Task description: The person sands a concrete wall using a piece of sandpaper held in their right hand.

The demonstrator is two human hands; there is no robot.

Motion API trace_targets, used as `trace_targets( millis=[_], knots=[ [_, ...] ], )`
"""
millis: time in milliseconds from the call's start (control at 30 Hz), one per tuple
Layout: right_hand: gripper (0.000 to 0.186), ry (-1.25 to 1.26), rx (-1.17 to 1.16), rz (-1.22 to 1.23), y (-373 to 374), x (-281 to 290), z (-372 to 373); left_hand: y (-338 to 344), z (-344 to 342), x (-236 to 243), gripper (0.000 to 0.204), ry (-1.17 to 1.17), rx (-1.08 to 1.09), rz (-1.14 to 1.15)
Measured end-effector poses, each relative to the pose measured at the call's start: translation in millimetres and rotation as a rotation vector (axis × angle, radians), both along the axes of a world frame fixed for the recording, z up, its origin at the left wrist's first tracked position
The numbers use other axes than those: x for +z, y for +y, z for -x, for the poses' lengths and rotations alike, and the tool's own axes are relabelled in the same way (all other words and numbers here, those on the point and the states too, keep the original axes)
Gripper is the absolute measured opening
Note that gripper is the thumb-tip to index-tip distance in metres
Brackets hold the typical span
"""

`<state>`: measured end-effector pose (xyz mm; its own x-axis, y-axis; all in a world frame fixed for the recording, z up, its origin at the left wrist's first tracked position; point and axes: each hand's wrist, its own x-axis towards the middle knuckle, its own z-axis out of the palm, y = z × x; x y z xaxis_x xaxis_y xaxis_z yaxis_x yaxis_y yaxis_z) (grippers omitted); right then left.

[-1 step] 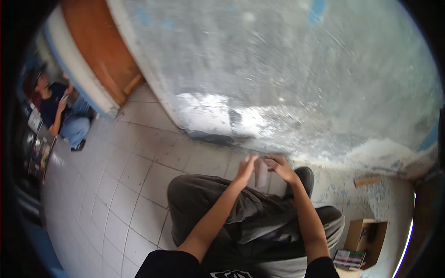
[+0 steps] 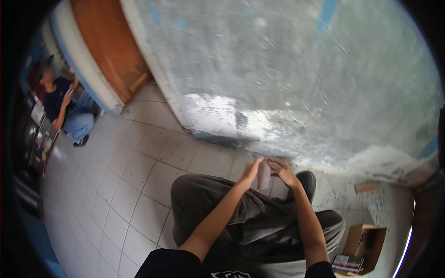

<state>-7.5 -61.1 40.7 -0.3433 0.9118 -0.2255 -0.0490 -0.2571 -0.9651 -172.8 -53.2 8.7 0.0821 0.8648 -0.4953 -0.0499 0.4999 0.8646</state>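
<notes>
Over my crossed legs (image 2: 241, 213), both hands come together in front of the wall. Between them is a small greyish-pink sheet or folded strip (image 2: 263, 176), hanging down with its lower end free; its exact kind does not show. My left hand (image 2: 252, 170) grips it at the left edge, fingers closed near its top. On the other side my right hand (image 2: 281, 170) has its fingers bent around the strip's right edge. The fingertips are partly blurred.
A grey wall (image 2: 287, 69) with flaking paint rises ahead. Paint flakes and a brown scrap (image 2: 367, 188) lie on the floor at right, near an opened cardboard box (image 2: 372, 245) with packets. At far left a person (image 2: 69, 106) crouches near an orange-brown door (image 2: 109, 46).
The greyish-pink strip looks narrower and slightly turned between my hands. The whole view has shifted a little; both hands keep hold of the strip.
</notes>
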Motion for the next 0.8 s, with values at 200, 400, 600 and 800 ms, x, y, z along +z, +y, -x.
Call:
trace_targets(
  millis=[200, 400, 600, 800],
  knots=[
    [0.025, 0.243, -0.269, 0.131, -45, -28, 7, -27, 0, 23, 0.035, -0.153, -0.132, -0.053],
    [0.024, 0.017, -0.53, 0.122, -44, -47, -10, -27, -5, 16, 0.028, -0.172, -0.195, -0.071],
    [0.026, -0.074, -0.531, 0.014, -42, -57, -10, -26, -6, 10, 0.023, -0.129, -0.181, -0.135],
    [0.025, -0.092, -0.486, 0.059, -42, -54, -7, -24, -6, 8, 0.02, -0.074, -0.153, -0.121]
  ],
)
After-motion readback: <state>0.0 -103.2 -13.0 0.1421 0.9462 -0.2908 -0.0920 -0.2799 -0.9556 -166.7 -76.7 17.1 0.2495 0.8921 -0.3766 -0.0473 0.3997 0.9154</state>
